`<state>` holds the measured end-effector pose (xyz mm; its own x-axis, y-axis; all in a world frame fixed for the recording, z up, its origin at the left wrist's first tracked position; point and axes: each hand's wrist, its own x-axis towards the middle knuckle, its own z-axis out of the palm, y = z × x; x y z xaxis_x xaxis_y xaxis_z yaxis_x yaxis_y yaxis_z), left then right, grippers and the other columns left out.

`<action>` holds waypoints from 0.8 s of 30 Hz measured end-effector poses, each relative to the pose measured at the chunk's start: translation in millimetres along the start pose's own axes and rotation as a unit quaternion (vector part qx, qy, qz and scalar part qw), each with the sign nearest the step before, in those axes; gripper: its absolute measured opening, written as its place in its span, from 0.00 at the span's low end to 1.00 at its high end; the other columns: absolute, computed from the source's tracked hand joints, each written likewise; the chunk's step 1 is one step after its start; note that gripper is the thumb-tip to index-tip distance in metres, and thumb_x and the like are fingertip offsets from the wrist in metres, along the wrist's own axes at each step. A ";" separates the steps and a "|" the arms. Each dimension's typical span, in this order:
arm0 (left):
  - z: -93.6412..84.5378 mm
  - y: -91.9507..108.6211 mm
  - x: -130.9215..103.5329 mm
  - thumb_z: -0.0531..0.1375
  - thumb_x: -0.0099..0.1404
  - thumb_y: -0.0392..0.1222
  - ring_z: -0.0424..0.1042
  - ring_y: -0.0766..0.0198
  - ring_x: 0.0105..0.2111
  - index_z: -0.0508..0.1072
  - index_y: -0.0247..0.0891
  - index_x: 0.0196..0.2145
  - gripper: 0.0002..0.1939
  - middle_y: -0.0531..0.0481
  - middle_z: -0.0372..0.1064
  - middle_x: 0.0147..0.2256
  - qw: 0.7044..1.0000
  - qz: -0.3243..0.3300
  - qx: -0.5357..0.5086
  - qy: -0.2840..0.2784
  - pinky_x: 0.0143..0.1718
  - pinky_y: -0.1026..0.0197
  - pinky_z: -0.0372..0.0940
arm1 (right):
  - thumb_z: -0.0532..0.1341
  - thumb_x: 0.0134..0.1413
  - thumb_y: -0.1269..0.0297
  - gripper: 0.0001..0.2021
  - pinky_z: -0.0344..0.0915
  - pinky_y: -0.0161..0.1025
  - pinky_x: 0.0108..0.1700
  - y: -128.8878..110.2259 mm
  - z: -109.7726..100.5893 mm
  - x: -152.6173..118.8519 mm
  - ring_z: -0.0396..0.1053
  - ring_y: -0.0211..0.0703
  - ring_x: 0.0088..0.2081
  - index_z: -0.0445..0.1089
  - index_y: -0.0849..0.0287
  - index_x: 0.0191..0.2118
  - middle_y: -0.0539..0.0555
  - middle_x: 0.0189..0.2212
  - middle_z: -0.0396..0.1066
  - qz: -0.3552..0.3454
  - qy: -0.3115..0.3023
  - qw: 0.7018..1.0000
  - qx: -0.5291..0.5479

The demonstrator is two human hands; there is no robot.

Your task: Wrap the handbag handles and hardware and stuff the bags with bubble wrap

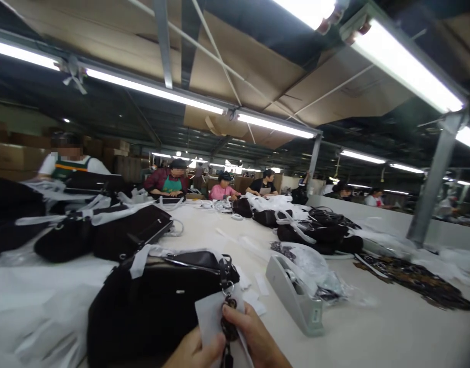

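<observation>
Lower centre of frame | right hand (258, 337) pinches dark charm (230, 331), left hand (192, 351) white sheet (209, 318) | charm likely light, sheet creasable; best gripped together where they overlap

I'm looking into a factory or workshop floor where bags are handled: a long white worktop (357, 327) is spread with black bags (143, 301), some with white wrapping on their handles, and a tape dispenser (296, 296). I see several people in aprons or work clothes seated or standing along it, cardboard boxes (13, 161) stacked behind, and tube lights (154, 92) on metal beams under a patched ceiling.
</observation>
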<state>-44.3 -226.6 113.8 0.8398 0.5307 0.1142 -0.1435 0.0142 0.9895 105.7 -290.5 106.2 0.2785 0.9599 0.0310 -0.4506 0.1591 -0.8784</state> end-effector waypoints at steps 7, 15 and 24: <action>6.8 -17.5 46.4 0.68 0.44 0.66 0.74 0.42 0.45 0.81 0.34 0.38 0.33 0.41 0.79 0.36 0.987 -0.074 -0.086 0.113 0.48 0.51 0.68 | 0.71 0.44 0.51 0.20 0.65 0.38 0.38 2.2 -10.5 7.4 0.71 0.45 0.33 0.76 0.64 0.37 0.52 0.28 0.75 -0.047 0.042 0.980 -0.191; 8.8 -16.5 60.0 0.70 0.42 0.50 0.76 0.46 0.39 0.81 0.32 0.33 0.22 0.43 0.79 0.32 0.983 -0.038 -0.078 0.162 0.42 0.54 0.69 | 0.67 0.48 0.52 0.27 0.59 0.44 0.57 2.9 -30.9 5.7 0.65 0.54 0.55 0.70 0.59 0.53 0.56 0.48 0.74 -0.112 0.125 0.954 -0.249; -1.9 -5.9 53.1 0.64 0.55 0.47 0.76 0.54 0.31 0.77 0.33 0.36 0.15 0.45 0.78 0.29 0.966 -0.096 -0.145 0.191 0.33 0.59 0.69 | 0.61 0.47 0.41 0.22 0.61 0.39 0.36 -45.9 -18.4 26.1 0.66 0.46 0.32 0.68 0.58 0.25 0.49 0.23 0.69 -0.059 0.120 0.938 -0.321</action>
<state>0.2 -196.9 113.9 0.6197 0.7676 -0.1635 -0.1913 0.3498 0.9171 149.2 -277.0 138.5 0.5110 0.8531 0.1049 0.1766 0.0153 -0.9842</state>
